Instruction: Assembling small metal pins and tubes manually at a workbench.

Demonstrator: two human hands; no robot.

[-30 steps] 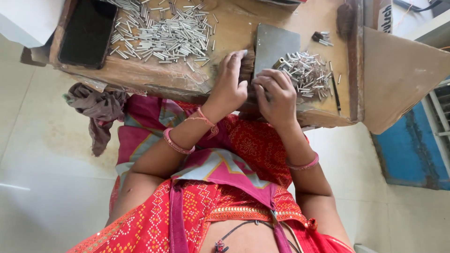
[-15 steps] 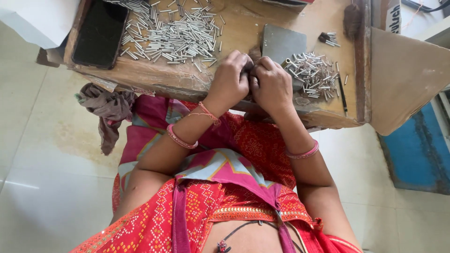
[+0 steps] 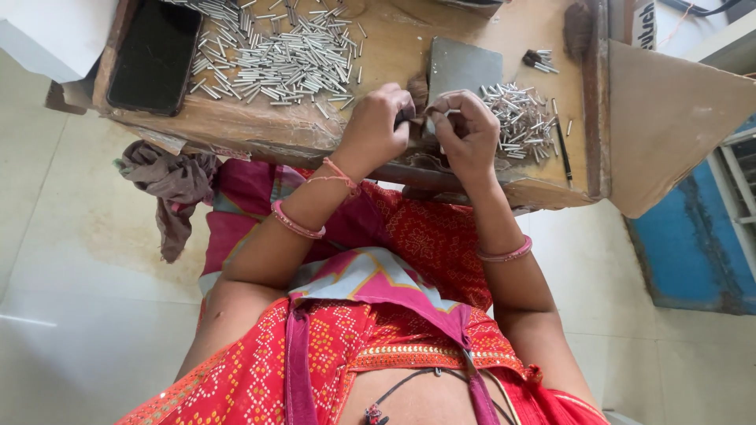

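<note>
Left hand [image 3: 378, 126] and right hand [image 3: 466, 130] meeting fingertip to fingertip at the wooden bench [image 3: 236, 130] edge, both pinched, apparently on one small metal tube [image 3: 449, 112], tube pile [image 3: 520, 118] just beside the right hand, grey block [image 3: 465, 67] behind.

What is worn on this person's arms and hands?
Both forearms are bare, with no sleeves or gloves. The left hand has an orange thread at the wrist and a pink bangle further up the forearm; the right hand has one pink bangle on its forearm.

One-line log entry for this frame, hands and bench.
left hand: pinching small item, unclear | right hand: meets left over grey metal plate | short silver metal tubes: heaped on wooden bench
</note>
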